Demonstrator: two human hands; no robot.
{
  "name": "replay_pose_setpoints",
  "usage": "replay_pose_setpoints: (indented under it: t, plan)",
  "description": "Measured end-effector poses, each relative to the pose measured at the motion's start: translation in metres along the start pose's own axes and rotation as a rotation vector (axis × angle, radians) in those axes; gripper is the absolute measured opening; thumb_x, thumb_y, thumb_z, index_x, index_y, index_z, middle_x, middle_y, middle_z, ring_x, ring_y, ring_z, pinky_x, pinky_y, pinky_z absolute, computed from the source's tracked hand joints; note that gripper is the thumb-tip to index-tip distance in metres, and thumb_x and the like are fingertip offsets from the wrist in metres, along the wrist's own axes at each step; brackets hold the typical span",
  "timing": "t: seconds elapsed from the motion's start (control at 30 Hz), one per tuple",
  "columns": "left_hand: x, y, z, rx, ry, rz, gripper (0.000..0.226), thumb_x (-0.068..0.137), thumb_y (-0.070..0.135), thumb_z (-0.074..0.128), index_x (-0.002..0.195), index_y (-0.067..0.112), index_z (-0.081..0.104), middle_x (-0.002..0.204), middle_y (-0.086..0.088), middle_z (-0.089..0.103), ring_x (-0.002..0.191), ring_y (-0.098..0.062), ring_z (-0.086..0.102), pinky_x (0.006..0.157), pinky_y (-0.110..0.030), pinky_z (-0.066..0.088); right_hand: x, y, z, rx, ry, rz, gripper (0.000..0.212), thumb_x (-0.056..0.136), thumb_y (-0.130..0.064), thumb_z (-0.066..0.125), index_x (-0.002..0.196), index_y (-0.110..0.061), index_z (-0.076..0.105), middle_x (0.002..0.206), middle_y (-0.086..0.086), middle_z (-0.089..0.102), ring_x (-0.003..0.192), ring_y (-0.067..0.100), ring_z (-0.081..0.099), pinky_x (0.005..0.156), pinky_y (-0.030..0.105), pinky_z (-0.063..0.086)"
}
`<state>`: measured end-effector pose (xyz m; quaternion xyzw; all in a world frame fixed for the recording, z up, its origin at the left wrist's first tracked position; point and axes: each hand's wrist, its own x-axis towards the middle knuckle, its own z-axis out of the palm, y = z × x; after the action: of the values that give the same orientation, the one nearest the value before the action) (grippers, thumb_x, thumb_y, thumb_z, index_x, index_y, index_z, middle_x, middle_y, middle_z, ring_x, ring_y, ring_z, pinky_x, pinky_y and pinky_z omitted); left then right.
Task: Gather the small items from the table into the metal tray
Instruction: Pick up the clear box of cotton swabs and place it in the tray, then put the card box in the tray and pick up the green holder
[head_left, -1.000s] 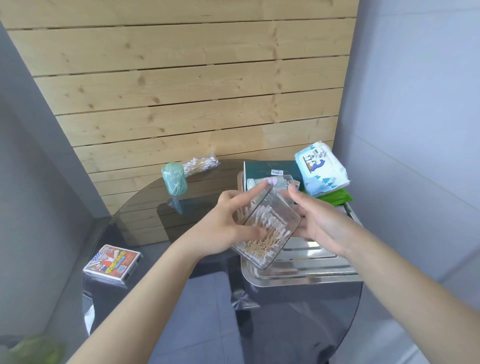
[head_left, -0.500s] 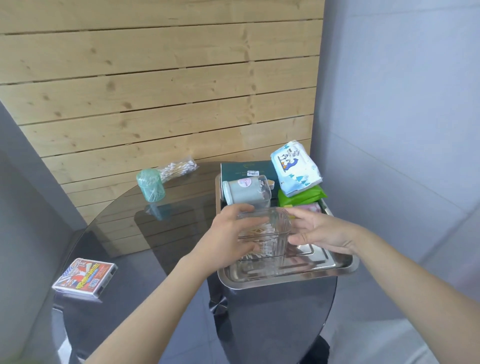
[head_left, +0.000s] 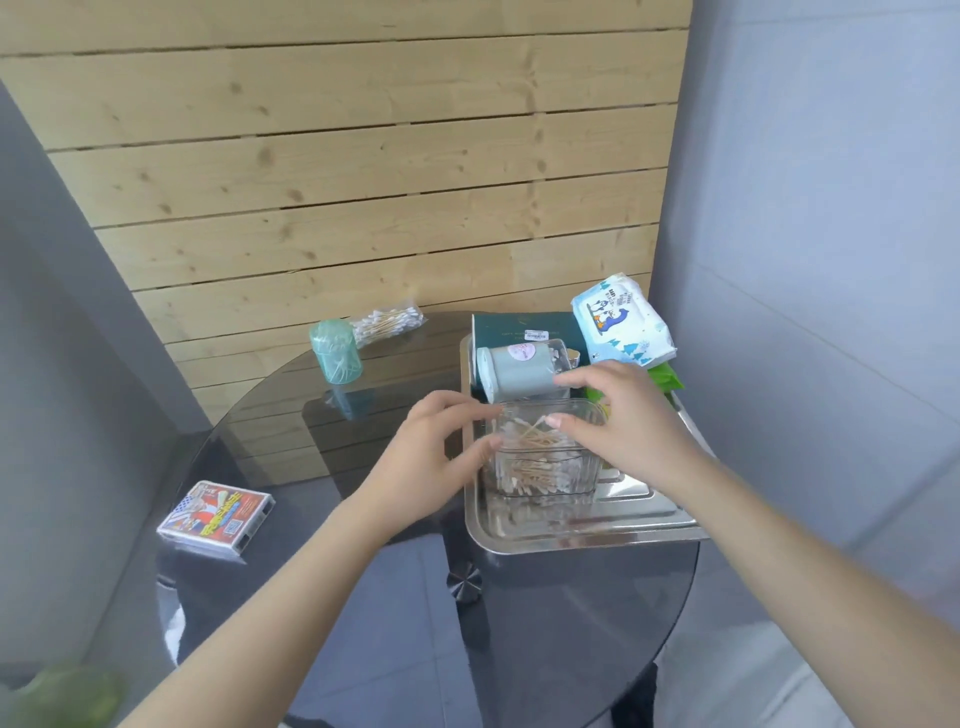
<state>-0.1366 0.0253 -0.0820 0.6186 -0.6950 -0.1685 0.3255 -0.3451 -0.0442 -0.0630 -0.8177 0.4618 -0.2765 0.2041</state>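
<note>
Standing upright in the near left part of the tray (head_left: 587, 535), the clear box (head_left: 545, 457) of cotton swabs sits between both hands. The left hand (head_left: 426, 462) touches the box's left wall with thumb and fingers, which are only loosely bent; whether they actually clamp it I cannot tell. The right hand (head_left: 618, 415) hovers over the box's open top and right rim, fingers spread and relaxed, with a fingertip at the rim.

The tray lies on the right side of the round dark glass surface (head_left: 322, 597), and its near right corner overhangs the edge. Bare tray floor shows in front of the box and to its right. Behind the box the tray is crowded: a grey-green canister (head_left: 514, 371) lies on its side just beyond it, a dark green carton (head_left: 519, 325) stands at the back, a wipes pack (head_left: 623, 325) leans at the back right, and a green packet (head_left: 667, 376) peeks out under it.

Left of the tray the surface has plenty of room. A card box (head_left: 215, 517) lies near the left edge, well apart from the tray. A green toothpick jar (head_left: 335, 351) stands at the far edge, with a swab bag (head_left: 387, 322) just behind it against the wooden wall (head_left: 363, 156).
</note>
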Motion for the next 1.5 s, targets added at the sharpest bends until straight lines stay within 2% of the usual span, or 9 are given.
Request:
replay_pose_setpoints:
  t: [0.17,0.33,0.53,0.67,0.8,0.93,1.17,1.37,1.5]
  plan:
    - [-0.026,-0.032,-0.029,0.131,0.074,-0.235,0.029,0.090,0.029,0.056,0.117,0.030,0.064,0.118,0.006,0.055,0.117,-0.014,0.050,0.107,-0.041,0.036,0.002,-0.048,0.031,0.153,-0.089,-0.079,0.024,0.080,-0.026,0.070,0.104,-0.020,0.070,0.093,-0.010,0.062,0.071,-0.020,0.052,0.065,0.000,0.037]
    - [-0.053,-0.066,-0.046,0.352,0.071,-0.472,0.038,0.089,0.031,0.053,0.127,0.028,0.055,0.131,-0.004,0.049,0.126,-0.024,0.042,0.106,-0.040,0.027,0.007,-0.078,0.077,0.213,-0.220,-0.106,0.017,0.082,-0.026,0.067,0.098,-0.024,0.070,0.089,-0.007,0.070,0.079,0.004,0.062,0.074,0.019,0.048]
    - [-0.080,-0.117,-0.059,0.632,0.037,-0.696,0.060,0.088,0.035,0.049,0.143,0.018,0.031,0.153,-0.021,0.015,0.143,-0.036,0.012,0.116,-0.050,0.007,0.009,-0.094,0.115,0.201,-0.342,-0.115,0.017,0.082,-0.024,0.065,0.099,-0.026,0.069,0.087,-0.008,0.067,0.078,0.005,0.061,0.067,0.008,0.041]
    - [-0.087,-0.139,-0.072,0.621,-0.036,-0.853,0.056,0.087,0.046,0.046,0.138,0.025,0.035,0.151,-0.022,0.018,0.138,-0.039,0.019,0.110,-0.049,0.017,0.009,-0.100,0.123,0.188,-0.368,-0.096,0.017,0.083,-0.024,0.064,0.099,-0.026,0.068,0.085,-0.010,0.066,0.079,0.005,0.062,0.071,0.012,0.043]
    - [-0.086,-0.137,-0.083,0.524,-0.009,-0.800,0.056,0.080,0.050,0.057,0.133,0.037,0.046,0.138,-0.009,0.040,0.125,-0.034,0.036,0.104,-0.041,0.026,0.009,-0.101,0.123,0.197,-0.388,-0.067,0.017,0.083,-0.025,0.064,0.100,-0.027,0.067,0.084,-0.013,0.064,0.077,0.003,0.060,0.069,0.013,0.043]
    - [-0.081,-0.113,-0.081,0.329,-0.021,-0.634,0.088,0.062,0.053,0.071,0.140,0.044,0.033,0.136,-0.004,0.041,0.128,-0.028,0.033,0.107,-0.041,0.021,0.011,-0.101,0.124,0.281,-0.431,0.052,0.027,0.086,-0.033,0.060,0.113,-0.025,0.061,0.092,-0.009,0.066,0.082,0.007,0.064,0.077,0.024,0.052]
    - [-0.053,-0.065,-0.070,-0.040,0.012,-0.316,0.108,0.059,0.047,0.079,0.147,0.044,0.015,0.124,0.008,0.039,0.129,-0.016,0.031,0.112,-0.046,0.029,0.029,-0.106,0.124,0.789,-0.616,0.311,0.035,0.095,-0.034,0.048,0.117,-0.010,0.061,0.106,0.012,0.070,0.093,0.023,0.067,0.085,0.040,0.056]
    - [-0.022,-0.075,-0.072,-0.174,-0.030,-0.279,0.094,0.071,0.042,0.077,0.147,0.037,0.022,0.135,0.010,0.037,0.136,-0.012,0.033,0.114,-0.034,0.027,0.051,-0.106,0.128,0.795,-0.459,0.372,0.028,0.094,-0.022,0.052,0.115,-0.007,0.063,0.102,0.012,0.071,0.087,0.023,0.070,0.067,0.034,0.058]
    - [0.024,-0.108,-0.070,-0.188,0.281,-0.406,0.062,0.087,0.038,0.061,0.142,0.022,0.038,0.144,-0.006,0.040,0.130,-0.016,0.042,0.100,-0.024,0.033,0.062,-0.094,0.138,0.730,-0.304,0.447,0.033,0.092,-0.023,0.055,0.122,-0.010,0.055,0.107,0.010,0.069,0.086,0.022,0.071,0.073,0.037,0.061]
